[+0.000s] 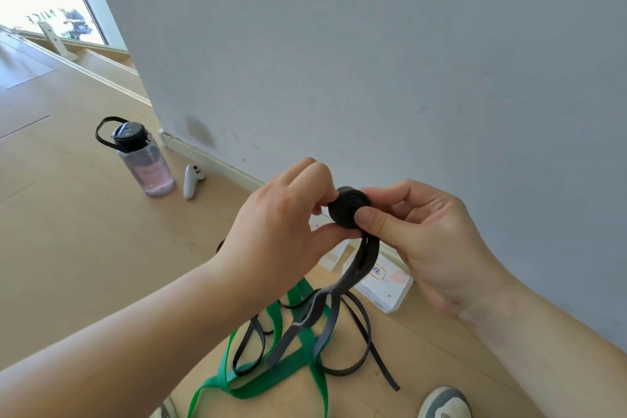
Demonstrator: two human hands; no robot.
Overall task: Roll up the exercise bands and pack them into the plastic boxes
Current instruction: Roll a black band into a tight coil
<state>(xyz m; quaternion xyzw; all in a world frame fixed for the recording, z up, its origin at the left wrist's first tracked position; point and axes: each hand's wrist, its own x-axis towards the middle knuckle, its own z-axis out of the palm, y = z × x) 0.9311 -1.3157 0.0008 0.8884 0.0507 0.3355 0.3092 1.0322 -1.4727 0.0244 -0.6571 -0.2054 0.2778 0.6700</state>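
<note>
Plastic box [390, 295] label [378, 271], possibly blue handwriting

Raised left hand [278, 224] and right hand [428, 237] both pinch the black band [346, 209].

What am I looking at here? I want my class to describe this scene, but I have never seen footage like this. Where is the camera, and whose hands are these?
There is no machine here. A person wears a wide-angle camera on the head, so this single picture looks forward and down at their own two bare hands. The left hand and the right hand together pinch a black exercise band, partly wound into a tight coil. Its loose tail hangs down to the wooden floor. On the floor are a green band, a water bottle, a white controller and, by the wall, a white labelled box.
</note>
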